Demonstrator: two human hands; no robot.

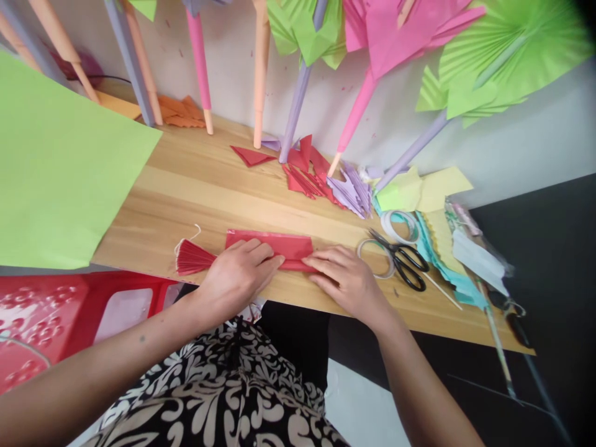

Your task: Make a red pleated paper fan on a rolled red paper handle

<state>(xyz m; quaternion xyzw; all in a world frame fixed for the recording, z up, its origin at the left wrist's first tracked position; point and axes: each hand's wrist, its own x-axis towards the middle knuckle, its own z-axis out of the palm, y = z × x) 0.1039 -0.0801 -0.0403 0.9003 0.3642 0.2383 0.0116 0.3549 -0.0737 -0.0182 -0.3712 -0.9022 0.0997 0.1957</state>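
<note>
A small sheet of red paper [292,246] lies on the wooden table in front of me, its near edge rolled or folded into a narrow strip. My left hand [244,273] grips the left part of that strip, fingertips pressed on the paper. On the right end of the same edge, my right hand [342,276] holds the strip between thumb and fingers. Left of my left hand lies a pleated red paper fan [193,257] with a white string [198,233] at its end; part of it is hidden behind the hand.
Black-handled scissors [403,257] and tape rolls [400,227] lie right of my right hand. Paper scraps [310,171] line the wall, below leaning paper fans on rolled sticks [349,118]. A large green sheet [60,161] covers the left; a red plastic stool [74,316] stands below.
</note>
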